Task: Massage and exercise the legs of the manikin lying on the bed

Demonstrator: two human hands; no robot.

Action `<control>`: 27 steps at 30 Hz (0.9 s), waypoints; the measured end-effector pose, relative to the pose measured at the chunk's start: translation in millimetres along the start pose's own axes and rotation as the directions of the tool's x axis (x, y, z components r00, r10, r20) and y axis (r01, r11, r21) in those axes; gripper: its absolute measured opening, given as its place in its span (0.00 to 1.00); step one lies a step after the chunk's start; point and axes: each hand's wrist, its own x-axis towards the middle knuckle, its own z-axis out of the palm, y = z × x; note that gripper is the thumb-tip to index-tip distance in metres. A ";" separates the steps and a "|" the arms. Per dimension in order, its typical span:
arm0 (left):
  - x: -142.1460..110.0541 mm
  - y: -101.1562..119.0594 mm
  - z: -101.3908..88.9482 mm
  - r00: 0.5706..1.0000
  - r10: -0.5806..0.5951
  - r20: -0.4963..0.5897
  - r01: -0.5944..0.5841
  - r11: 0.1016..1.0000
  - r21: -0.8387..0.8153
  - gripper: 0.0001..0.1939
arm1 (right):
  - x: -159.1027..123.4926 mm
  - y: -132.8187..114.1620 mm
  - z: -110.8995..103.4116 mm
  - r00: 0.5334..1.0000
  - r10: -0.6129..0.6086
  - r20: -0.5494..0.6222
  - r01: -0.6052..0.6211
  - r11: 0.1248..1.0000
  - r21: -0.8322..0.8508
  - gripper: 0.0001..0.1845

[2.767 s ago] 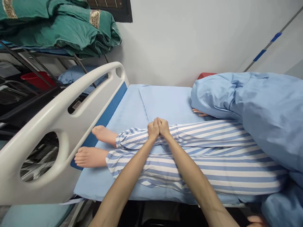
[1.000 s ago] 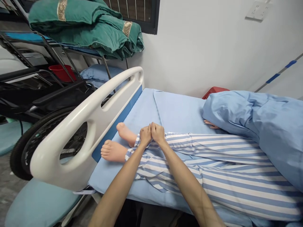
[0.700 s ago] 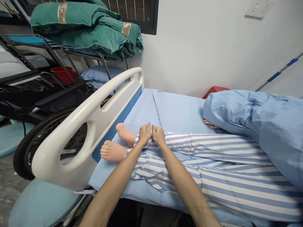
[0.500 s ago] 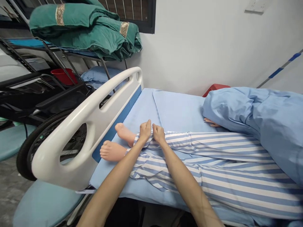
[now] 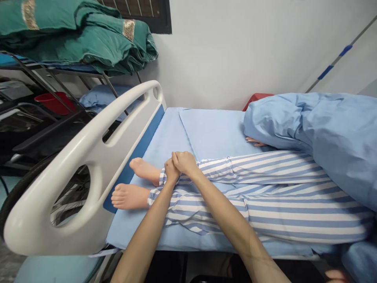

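A manikin's legs in blue-and-white striped trousers (image 5: 265, 214) lie on a bed with a light blue sheet (image 5: 212, 125). Its bare feet (image 5: 129, 196) point toward the bed's end board. My left hand (image 5: 171, 171) is closed at the lower end of the far trouser leg, just above the ankle. Overlapping its top, my right hand (image 5: 185, 162) is curled, with its fingertips against the left hand. The undersides of both hands are hidden, so whatever lies inside the right one does not show. Striped cloth bunches below my wrists.
The white end board (image 5: 88, 157) rises at the left, with a wheelchair (image 5: 38, 153) behind it. Green folded quilts (image 5: 88, 39) lie on a rack. A blue cover (image 5: 332, 145) drapes the manikin's upper part, and its hand (image 5: 255, 141) pokes out beneath.
My hands were side by side as two fists, thumbs up, with a small gap. Now the right has moved left over the left one. The camera view has shifted right.
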 end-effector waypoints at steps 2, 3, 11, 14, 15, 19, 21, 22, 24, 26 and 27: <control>-3.3 0.6 1.6 1.000 0.000 -0.027 -0.001 1.000 -0.027 0.19 | 0.5 11.9 8.1 0.999 0.044 0.030 -0.047 0.996 0.075 0.26; -4.4 1.4 1.6 0.999 -0.003 -0.033 0.001 0.999 -0.037 0.21 | -0.2 17.8 13.2 0.997 0.073 0.037 -0.077 0.991 0.110 0.26; 9.5 23.0 -0.4 0.991 -0.101 -0.087 0.091 0.990 -0.112 0.25 | 1.2 31.6 28.8 0.991 0.131 -0.024 -0.118 0.949 0.291 0.27; 5.1 27.3 9.8 0.980 -0.155 -0.121 0.133 0.977 -0.168 0.24 | 3.0 34.6 29.1 0.984 0.167 -0.064 -0.131 0.916 0.379 0.28; 2.0 26.7 13.2 0.980 -0.155 -0.124 0.135 0.979 -0.153 0.23 | 2.8 35.2 29.4 0.981 0.176 -0.076 -0.131 0.904 0.408 0.29; -5.6 18.3 18.3 0.988 -0.127 -0.090 0.119 0.989 -0.087 0.22 | 0.2 27.5 25.2 0.974 0.209 -0.093 -0.145 0.879 0.455 0.31; -4.5 14.3 16.1 0.986 -0.153 -0.068 0.144 0.981 -0.126 0.21 | 0.2 18.4 18.9 0.968 0.226 -0.111 -0.162 0.897 0.411 0.31; -3.5 13.1 14.7 0.983 -0.172 -0.064 0.162 0.976 -0.147 0.20 | 0.7 14.2 15.5 0.968 0.224 -0.112 -0.167 0.910 0.379 0.31; -2.5 12.8 12.7 0.979 -0.191 -0.075 0.178 0.972 -0.152 0.19 | 2.5 9.7 10.9 0.978 0.191 -0.088 -0.153 0.933 0.325 0.31; -3.9 14.7 13.0 0.983 -0.165 -0.084 0.156 0.982 -0.106 0.19 | 3.9 12.4 11.7 0.985 0.162 -0.056 -0.134 0.933 0.333 0.33; -5.3 16.2 13.8 0.986 -0.145 -0.083 0.138 0.987 -0.080 0.20 | 4.0 16.0 14.3 0.986 0.155 -0.054 -0.126 0.924 0.362 0.33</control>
